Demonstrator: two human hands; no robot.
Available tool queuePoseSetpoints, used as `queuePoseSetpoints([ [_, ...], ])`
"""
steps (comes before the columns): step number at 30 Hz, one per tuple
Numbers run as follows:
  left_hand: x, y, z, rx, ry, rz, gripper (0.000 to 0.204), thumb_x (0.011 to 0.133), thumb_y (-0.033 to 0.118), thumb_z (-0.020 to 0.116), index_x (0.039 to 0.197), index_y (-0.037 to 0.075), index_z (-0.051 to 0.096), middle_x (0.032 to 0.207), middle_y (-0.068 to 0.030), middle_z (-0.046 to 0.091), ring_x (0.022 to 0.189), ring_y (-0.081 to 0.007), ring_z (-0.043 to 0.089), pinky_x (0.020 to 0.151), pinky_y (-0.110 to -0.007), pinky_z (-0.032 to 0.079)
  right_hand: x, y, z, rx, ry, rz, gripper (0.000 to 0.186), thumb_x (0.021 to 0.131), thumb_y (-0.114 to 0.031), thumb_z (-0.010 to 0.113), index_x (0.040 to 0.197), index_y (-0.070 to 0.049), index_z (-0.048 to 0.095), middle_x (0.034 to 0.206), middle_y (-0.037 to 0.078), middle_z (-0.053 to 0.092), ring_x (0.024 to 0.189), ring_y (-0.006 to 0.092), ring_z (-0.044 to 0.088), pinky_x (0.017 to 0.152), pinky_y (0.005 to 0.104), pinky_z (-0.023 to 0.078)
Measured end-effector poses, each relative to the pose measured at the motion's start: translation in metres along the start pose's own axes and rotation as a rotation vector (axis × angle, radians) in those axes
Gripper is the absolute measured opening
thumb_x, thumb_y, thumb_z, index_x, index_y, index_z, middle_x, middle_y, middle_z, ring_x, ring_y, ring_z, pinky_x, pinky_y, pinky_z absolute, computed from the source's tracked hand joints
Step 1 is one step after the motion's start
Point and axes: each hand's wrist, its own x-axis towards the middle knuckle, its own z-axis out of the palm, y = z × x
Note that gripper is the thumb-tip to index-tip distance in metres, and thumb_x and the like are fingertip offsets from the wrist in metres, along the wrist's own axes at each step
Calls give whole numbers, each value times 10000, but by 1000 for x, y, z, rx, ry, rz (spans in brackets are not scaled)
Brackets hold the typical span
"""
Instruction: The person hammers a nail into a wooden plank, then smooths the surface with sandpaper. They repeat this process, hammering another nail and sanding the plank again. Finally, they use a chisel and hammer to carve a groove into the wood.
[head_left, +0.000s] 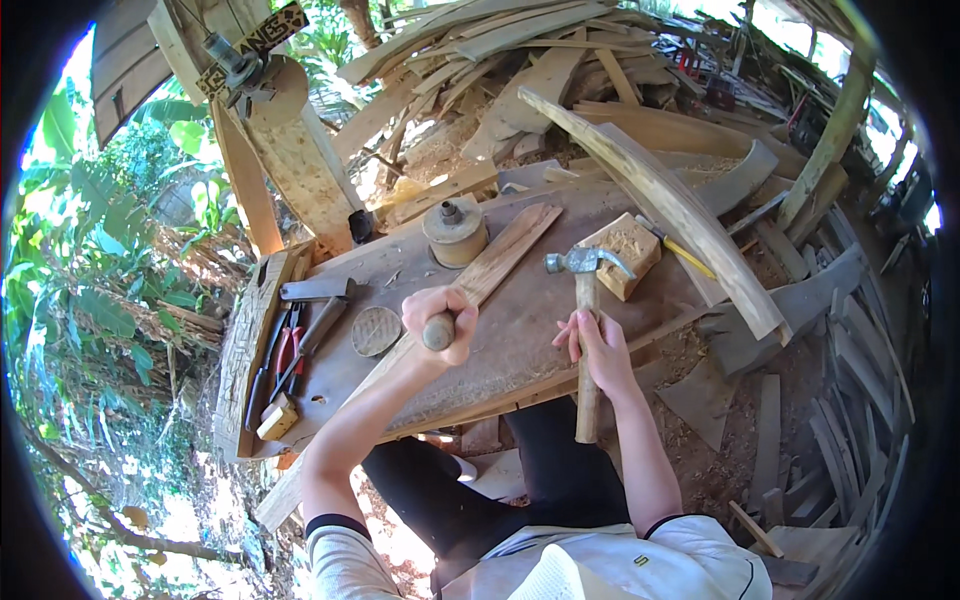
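My left hand (458,312) is closed around a round wooden tool handle (438,332), seen end-on; the tool's working end is hidden below the fist. Beneath it, a long wooden plank (505,262) lies slantwise across the workbench (520,345) and sticks out past the near left edge. My right hand (602,348) grips a claw hammer (586,400) by the middle of its wooden handle. The hammer's metal head points away from me, above the bench and near a rough wooden block (622,258).
A cylindrical wooden piece (455,236) with a metal top stands behind the plank. To the left lie a wooden disc (376,331), red-handled pliers (289,347) and another hammer (318,335). A long curved timber (665,215) overhangs the right side; scrap boards (560,90) are piled behind.
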Motion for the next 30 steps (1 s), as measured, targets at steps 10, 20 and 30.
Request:
queuePoseSetpoints([
  [10,8,10,27,50,-393,71,237,665,39,728,609,84,502,538,-82,519,455,-285,542,456,-375,414,0,2,2,9,-11,-15,338,1130,-335,461,976,-60,583,630,16,542,709,179,666,983,429,527],
  [20,5,7,36,13,-488,124,202,676,77,711,612,95,520,538,-74,521,458,-284,536,466,-389,430,-103,-33,14,-45,21,-365,135,1053,-107,563,1147,-11,557,723,-3,545,566,94,524,536,279,457],
  [30,4,8,30,43,-473,129,227,676,34,705,598,86,499,529,-81,501,439,-285,509,446,-380,407,-122,-31,19,-373,-157,-664,298,887,-101,726,1155,-45,609,826,114,653,641,285,644,590,356,508],
])
